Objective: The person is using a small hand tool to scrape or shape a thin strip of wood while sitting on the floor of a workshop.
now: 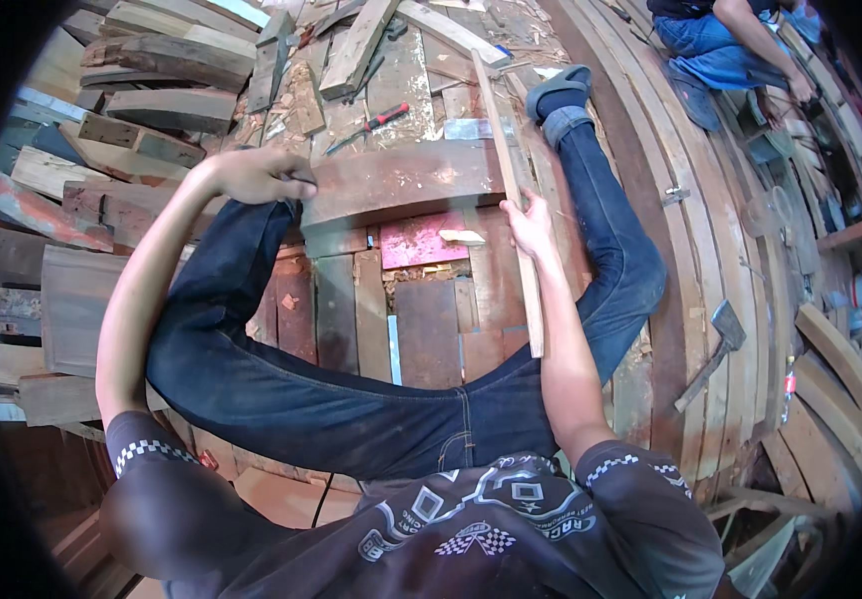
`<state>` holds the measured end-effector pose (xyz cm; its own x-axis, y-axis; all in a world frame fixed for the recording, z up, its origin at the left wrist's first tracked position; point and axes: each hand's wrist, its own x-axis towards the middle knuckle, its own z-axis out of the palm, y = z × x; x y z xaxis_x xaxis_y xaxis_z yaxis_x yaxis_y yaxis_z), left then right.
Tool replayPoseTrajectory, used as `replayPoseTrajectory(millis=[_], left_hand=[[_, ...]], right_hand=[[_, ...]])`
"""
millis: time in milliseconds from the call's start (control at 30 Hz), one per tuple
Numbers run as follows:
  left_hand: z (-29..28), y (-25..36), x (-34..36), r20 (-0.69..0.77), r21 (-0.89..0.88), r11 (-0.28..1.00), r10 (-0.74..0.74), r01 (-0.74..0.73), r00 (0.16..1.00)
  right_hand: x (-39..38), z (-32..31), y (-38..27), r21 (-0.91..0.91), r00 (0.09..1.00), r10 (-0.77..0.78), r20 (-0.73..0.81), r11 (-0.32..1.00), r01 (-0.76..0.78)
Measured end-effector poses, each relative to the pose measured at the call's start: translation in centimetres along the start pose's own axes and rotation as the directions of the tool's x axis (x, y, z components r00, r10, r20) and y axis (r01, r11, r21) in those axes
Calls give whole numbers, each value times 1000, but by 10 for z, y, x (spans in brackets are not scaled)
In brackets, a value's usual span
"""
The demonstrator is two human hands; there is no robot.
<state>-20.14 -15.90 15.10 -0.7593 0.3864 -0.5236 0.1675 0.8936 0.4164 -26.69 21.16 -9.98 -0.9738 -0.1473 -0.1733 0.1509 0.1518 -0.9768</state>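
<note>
My right hand (528,226) is closed around a long, thin wooden strip (507,150), which slants from near my lap up past the right end of a thick beam. The wooden beam (406,183) lies crosswise between my legs, with a slightly curved near edge. At its left end, over my bent left knee, is my left hand (263,177). Its fingers are curled in, and whatever they may hold is hidden. Beyond the beam lies a slim tool with a red and black handle (387,117). On this side sits a pink board (421,242) with a small pale wood offcut (462,237) on it.
Stacked timber pieces (166,65) fill the left side. Loose blocks (359,48) and shavings lie ahead. A hatchet (715,354) rests on long planks (685,270) at the right. Another person (720,50) sits at the far right, one hand low among wood pieces.
</note>
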Motion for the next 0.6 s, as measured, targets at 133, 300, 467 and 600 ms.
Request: replayPoseTrajectory(millis=[133, 300, 467, 600], left_hand=[[14, 1, 42, 119, 510, 835, -304, 205, 945], [73, 10, 158, -8, 607, 732, -384, 310, 923], [167, -11, 225, -260, 539, 766, -246, 352, 934], [180, -25, 255, -383, 613, 647, -259, 453, 887]], right_hand=[[-3, 3, -14, -38, 999, -25, -39, 999, 24], [1, -7, -21, 22, 995, -60, -80, 998, 62], [-9, -22, -47, -26, 984, -109, -138, 994, 106], [-14, -37, -49, -134, 988, -73, -137, 989, 55]])
